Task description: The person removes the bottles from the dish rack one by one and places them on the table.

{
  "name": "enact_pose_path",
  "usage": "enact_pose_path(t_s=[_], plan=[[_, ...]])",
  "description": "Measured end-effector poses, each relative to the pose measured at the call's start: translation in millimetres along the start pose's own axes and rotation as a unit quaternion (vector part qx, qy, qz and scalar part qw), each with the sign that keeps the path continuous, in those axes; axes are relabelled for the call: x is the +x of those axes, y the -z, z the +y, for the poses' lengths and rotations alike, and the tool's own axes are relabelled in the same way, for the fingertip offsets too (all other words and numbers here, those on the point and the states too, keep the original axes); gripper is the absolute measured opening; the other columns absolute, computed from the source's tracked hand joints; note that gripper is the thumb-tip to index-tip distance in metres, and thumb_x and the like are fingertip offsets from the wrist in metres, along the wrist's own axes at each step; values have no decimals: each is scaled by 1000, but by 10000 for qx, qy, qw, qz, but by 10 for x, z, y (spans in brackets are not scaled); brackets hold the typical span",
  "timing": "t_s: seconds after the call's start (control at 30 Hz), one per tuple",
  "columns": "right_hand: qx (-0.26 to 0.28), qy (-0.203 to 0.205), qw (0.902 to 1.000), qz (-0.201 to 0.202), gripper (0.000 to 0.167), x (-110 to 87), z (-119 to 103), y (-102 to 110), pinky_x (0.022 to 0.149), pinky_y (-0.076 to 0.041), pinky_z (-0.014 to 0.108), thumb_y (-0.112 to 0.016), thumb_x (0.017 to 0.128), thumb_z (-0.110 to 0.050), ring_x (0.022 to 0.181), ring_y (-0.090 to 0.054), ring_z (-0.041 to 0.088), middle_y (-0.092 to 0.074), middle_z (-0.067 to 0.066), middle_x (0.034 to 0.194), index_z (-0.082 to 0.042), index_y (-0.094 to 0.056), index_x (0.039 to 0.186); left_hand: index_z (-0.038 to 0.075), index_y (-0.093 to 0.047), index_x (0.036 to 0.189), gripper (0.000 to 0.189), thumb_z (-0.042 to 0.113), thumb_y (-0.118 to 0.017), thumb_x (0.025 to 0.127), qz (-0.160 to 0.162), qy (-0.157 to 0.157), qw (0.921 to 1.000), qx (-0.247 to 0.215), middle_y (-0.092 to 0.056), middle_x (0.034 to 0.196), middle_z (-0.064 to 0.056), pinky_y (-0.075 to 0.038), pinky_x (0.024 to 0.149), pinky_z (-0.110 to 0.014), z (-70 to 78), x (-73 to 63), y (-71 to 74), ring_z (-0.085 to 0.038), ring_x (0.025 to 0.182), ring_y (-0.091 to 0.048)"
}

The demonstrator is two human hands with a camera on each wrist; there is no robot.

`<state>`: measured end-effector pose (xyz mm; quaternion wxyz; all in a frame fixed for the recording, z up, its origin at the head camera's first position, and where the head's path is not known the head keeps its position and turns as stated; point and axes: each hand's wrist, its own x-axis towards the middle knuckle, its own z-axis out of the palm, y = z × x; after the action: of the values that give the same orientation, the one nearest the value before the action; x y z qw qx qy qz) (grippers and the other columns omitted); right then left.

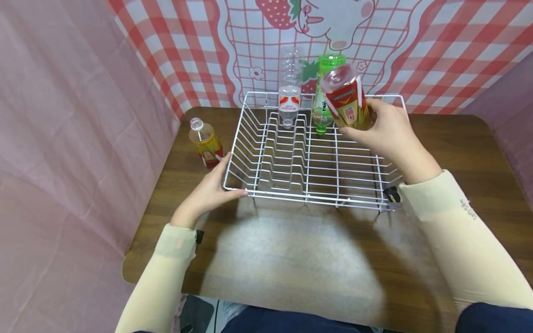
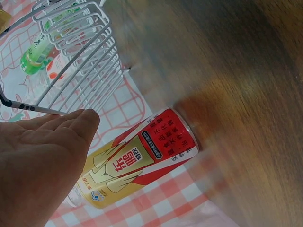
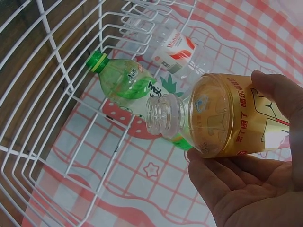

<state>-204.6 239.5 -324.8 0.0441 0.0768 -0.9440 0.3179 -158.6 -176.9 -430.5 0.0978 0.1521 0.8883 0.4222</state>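
My right hand (image 1: 389, 132) grips a bottle with a red and yellow label (image 1: 345, 104), its base up, above the back right of a white wire dish rack (image 1: 308, 198). In the right wrist view this bottle's uncapped neck (image 3: 163, 115) points into the rack. My left hand (image 1: 208, 189) touches the rack's front left corner, thumb along the front rim and fingers straight along the left side. Upside down at the rack's back stand a clear bottle with a red and white label (image 1: 289, 99) and a green bottle (image 1: 321, 108), its green cap (image 3: 96, 61) downward.
A second red and yellow labelled bottle (image 1: 207, 145), uncapped, stands upright on the wooden table (image 1: 291, 259) just left of the rack, close to my left fingers. Behind the table hangs a red checked cloth (image 1: 191, 51); a pink curtain (image 1: 75, 138) borders the left side.
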Motion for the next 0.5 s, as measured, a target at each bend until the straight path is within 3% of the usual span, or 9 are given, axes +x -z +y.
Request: enact_pose_path(t_s=[0.5], plan=[[-24, 186, 9998, -24, 70, -82, -54, -13, 87, -53, 58, -82, 85, -40, 100, -63, 36, -67, 24, 118, 3, -58, 135, 18, -14, 165, 116, 42, -88, 79, -59, -32, 10000, -51, -27, 164, -13, -28, 116, -51, -24, 8, 2, -30, 144, -33]])
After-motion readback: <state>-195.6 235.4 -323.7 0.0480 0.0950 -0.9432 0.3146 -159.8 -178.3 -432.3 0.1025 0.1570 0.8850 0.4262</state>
